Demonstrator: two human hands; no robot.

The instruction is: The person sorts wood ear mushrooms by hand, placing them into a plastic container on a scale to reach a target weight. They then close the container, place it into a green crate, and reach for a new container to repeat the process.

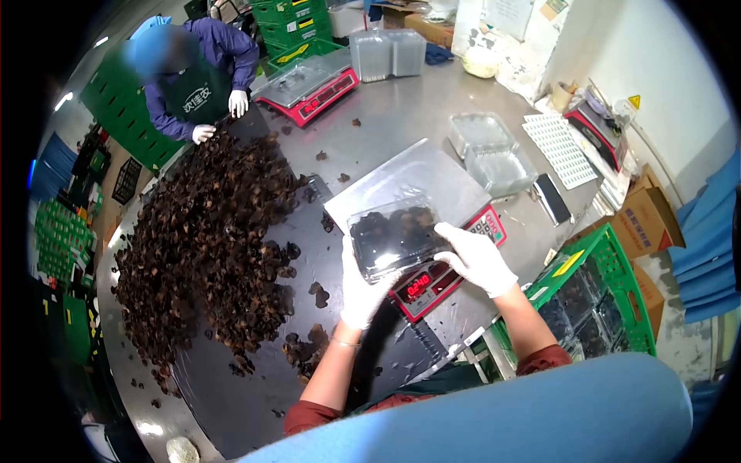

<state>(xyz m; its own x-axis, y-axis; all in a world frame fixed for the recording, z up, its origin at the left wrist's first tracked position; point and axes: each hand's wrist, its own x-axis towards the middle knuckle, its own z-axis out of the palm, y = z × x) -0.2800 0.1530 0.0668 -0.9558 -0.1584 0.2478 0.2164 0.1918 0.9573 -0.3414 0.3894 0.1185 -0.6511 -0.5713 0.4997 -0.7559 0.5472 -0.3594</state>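
Gloves (pixel 480 258) are white; sleeves (pixel 312 417), dark red; the left wrist's bracelet (pixel 346 343), thin.

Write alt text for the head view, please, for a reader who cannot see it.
A gloved left hand and right hand hold a clear plastic box of dark pieces at a red scale. A large heap of similar pieces spreads over the metal table at left, with a co-worker at its far end.

Both forearms (pixel 338 370) extend forward, the gloved left hand (pixel 360 292) and right hand (pixel 480 261) half-curled, facing each other.
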